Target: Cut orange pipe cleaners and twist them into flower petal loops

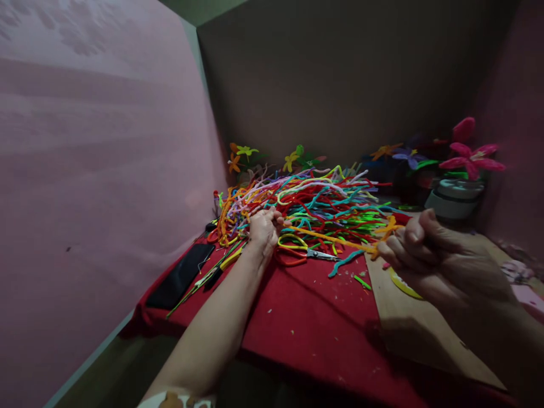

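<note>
An orange pipe cleaner (329, 236) stretches in a nearly straight line between my two hands above the table. My left hand (264, 231) is closed on its far end, beside the pile of colourful pipe cleaners (310, 195). At the right, my right hand (433, 249) has its fingers curled round the other end, where orange loops (387, 228) stick out past the fingers. How the loops join the straight stem is hidden by the fingers. Scissors (297, 253) with red and yellow handles lie just right of my left wrist. A short teal pipe cleaner (346, 263) lies near their tip.
A red cloth (306, 317) covers the table, with small scraps on it. A black phone (181, 276) and yellow-handled pliers (227, 263) lie at the left. A wooden board (403, 323) is under my right hand. Behind stand pipe-cleaner flowers, one pink (471, 160) above a grey pot (454, 198).
</note>
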